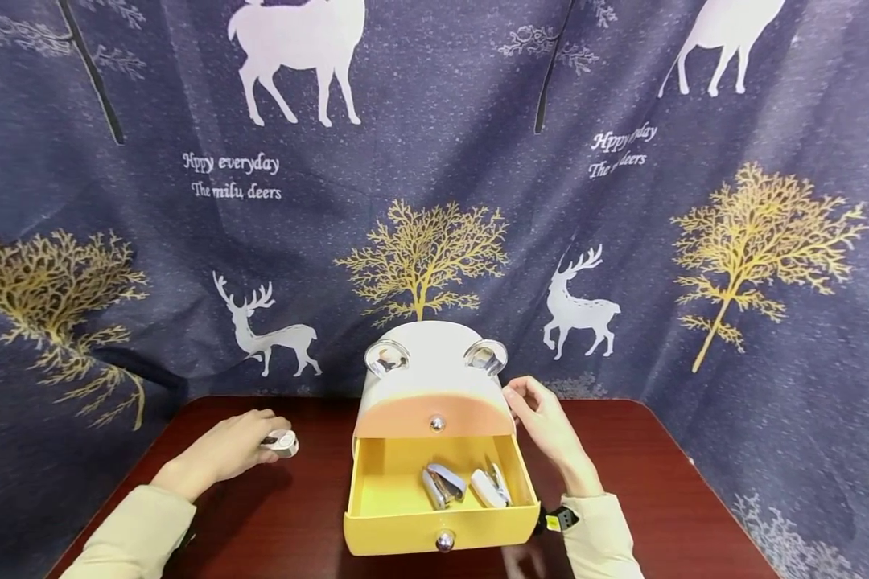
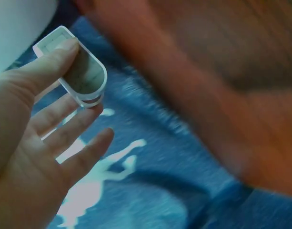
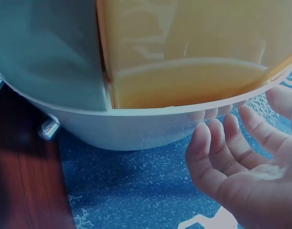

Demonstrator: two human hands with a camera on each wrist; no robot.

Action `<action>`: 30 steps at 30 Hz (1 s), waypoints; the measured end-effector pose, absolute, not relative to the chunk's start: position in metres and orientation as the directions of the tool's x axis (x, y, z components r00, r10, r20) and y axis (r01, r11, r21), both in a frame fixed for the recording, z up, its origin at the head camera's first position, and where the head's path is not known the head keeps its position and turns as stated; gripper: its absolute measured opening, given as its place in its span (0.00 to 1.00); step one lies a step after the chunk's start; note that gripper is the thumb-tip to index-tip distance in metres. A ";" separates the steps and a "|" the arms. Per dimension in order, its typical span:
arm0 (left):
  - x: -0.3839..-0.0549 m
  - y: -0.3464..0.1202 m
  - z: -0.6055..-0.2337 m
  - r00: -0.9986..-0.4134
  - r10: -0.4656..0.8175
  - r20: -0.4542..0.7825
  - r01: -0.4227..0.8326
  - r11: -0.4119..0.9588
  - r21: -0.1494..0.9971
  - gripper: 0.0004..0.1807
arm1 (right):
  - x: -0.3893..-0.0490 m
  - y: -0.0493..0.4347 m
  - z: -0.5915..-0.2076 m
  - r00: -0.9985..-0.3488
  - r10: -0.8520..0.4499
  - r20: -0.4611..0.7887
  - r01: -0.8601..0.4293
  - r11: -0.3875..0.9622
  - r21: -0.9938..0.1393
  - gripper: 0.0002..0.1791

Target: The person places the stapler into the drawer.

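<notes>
My left hand point(image 1: 235, 446) is raised over the left of the table and pinches a small white stapler point(image 2: 86, 71) between thumb and fingers. Its grey flat face and rounded end show in the left wrist view. A white desktop cabinet point(image 1: 434, 354) stands in the middle, its yellow lower drawer point(image 1: 405, 527) pulled out. Inside lie a lilac-grey stapler point(image 1: 443, 485) and a white stapler point(image 1: 491, 487). Beside the cabinet's right wall, my right hand point(image 1: 546, 422) has loosely bent fingers, the fingertips point(image 3: 201, 131) right at the wall and nothing held.
Above the drawer is a peach front point(image 1: 434, 414) with a silver knob. Two shiny round ears point(image 1: 387, 356) stick out from the cabinet's top. The dark red table point(image 1: 644, 474) ends at a blue cloth point(image 1: 434, 137) printed with deer and trees.
</notes>
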State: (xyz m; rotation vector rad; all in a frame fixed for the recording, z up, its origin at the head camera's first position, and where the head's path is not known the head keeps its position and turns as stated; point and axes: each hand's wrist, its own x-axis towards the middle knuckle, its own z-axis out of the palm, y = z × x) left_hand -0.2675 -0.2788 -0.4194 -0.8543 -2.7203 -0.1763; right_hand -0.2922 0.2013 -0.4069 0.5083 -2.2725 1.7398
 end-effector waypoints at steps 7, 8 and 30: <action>-0.248 -0.260 -0.375 -0.758 0.565 0.326 0.592 0.805 -0.019 0.21 | -0.295 0.206 -0.407 -0.908 -0.131 0.397 -0.418 0.250 -0.873 0.13; -0.245 -0.257 -0.370 -0.760 0.562 0.326 0.588 0.809 -0.023 0.21 | -0.295 0.205 -0.407 -0.909 -0.132 0.396 -0.417 0.249 -0.874 0.13; -0.212 -0.198 -0.332 -0.562 0.727 0.395 0.736 0.657 -0.161 0.21 | -0.294 0.201 -0.407 -0.916 -0.125 0.381 -0.400 0.218 -0.890 0.11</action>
